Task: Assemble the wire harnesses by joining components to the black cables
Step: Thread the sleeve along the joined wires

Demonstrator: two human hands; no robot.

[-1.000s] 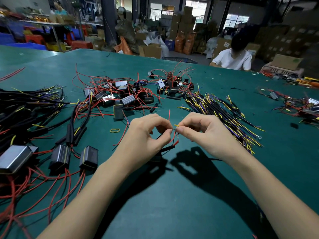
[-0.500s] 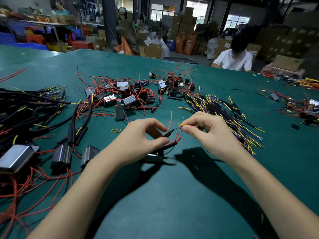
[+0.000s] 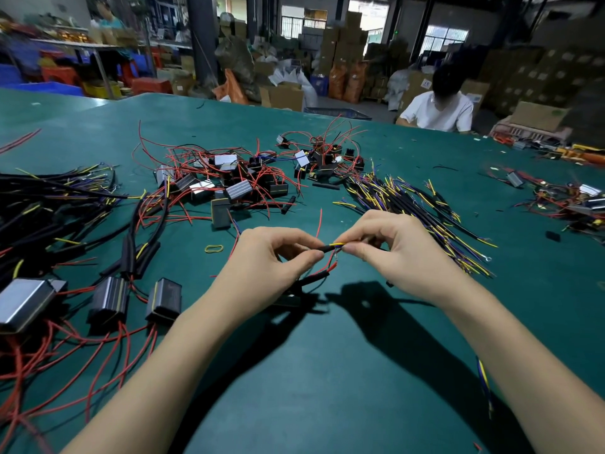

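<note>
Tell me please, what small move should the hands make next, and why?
Probably draw the pinched ends together. The left hand pinches a black sleeve; the right hand pinches the yellow wire right at its mouth, and bare strands hang just below, not yet joined.

Bare green mat near, clutter left, far and right

The table is bare between the forearms; black boxes on red wires crowd the near left, a component heap blocks the far centre, and black cables spread far right.
</note>
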